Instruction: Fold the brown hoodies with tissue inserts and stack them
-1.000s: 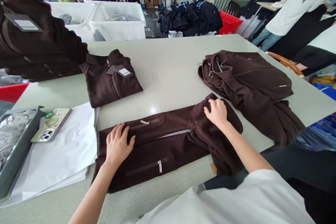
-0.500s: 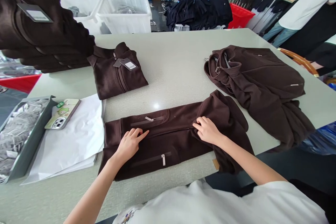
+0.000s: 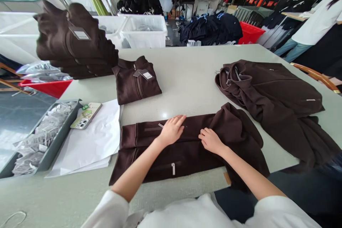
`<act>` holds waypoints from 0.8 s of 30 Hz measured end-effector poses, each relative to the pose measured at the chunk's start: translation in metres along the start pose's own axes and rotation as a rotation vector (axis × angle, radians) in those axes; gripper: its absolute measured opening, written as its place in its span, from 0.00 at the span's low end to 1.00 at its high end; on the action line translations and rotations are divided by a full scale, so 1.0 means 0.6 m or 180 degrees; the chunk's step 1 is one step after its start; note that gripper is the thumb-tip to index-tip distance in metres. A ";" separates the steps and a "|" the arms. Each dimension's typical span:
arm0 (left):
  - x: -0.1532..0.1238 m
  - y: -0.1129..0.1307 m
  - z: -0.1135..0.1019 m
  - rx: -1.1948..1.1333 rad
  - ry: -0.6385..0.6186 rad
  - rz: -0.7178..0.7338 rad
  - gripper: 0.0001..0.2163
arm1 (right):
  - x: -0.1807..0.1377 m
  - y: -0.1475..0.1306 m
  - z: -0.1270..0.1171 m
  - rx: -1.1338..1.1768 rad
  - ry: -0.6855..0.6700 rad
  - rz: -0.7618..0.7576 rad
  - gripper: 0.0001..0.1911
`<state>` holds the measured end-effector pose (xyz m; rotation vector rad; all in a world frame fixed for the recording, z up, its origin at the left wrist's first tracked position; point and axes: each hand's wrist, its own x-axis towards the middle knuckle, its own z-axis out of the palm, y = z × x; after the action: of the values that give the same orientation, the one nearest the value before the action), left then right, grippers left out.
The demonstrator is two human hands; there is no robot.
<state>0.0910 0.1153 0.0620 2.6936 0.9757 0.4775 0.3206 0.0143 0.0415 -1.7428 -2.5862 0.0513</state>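
Note:
A dark brown zip jacket (image 3: 157, 153) lies spread across the table before me, its hem toward the left and its sleeves bunched at the right. My left hand (image 3: 172, 130) rests over the far front panel, fingers stretched out, beside a pocket zip that it partly covers. Near the middle front edge, my right hand (image 3: 211, 140) has its fingers curled and closed on the cloth. The nearer pocket's pale zip pull (image 3: 173, 169) shows below the hands.
Beyond the jacket lies a folded brown jacket (image 3: 136, 83) with tags; a tall stack (image 3: 77, 50) stands behind it. More brown garments (image 3: 280, 89) lie at right. At left are white paper sheets (image 3: 88, 146), a phone (image 3: 86, 115) and a grey tray (image 3: 50, 160) of tags.
My left hand has slid right and away from me, from the jacket's middle line onto the far panel. My right hand stays near the same place on the cloth. The view has shifted.

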 end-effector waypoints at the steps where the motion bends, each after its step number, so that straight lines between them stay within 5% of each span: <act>1: 0.010 0.006 0.023 0.0113 -0.0068 0.0007 0.22 | -0.001 -0.001 0.002 -0.0005 0.0034 0.0025 0.08; 5: 0.015 -0.004 0.092 0.0362 -0.0324 0.0012 0.24 | 0.001 -0.003 0.011 0.0064 0.0252 0.0173 0.10; 10: 0.006 -0.018 0.102 0.0360 -0.0337 -0.0043 0.25 | -0.019 0.000 -0.010 0.0477 0.0934 0.0543 0.12; 14: 0.010 -0.014 0.098 0.0350 -0.0370 -0.0072 0.25 | -0.125 0.014 -0.028 0.0605 0.1796 0.1438 0.11; 17: 0.013 -0.011 0.098 0.0429 -0.0346 -0.0122 0.25 | -0.246 0.010 -0.004 0.0675 0.2232 0.2530 0.17; 21: 0.015 -0.009 0.099 0.0560 -0.0353 -0.0120 0.24 | -0.362 -0.037 0.056 0.1319 0.2007 0.3870 0.29; 24: 0.016 -0.008 0.101 0.0644 -0.0341 -0.0073 0.24 | -0.381 -0.064 0.082 0.1620 0.1826 0.4043 0.32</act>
<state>0.1182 0.1186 0.0067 2.8471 1.0759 0.2382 0.3693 -0.2128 -0.0061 -2.3193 -0.7305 0.1684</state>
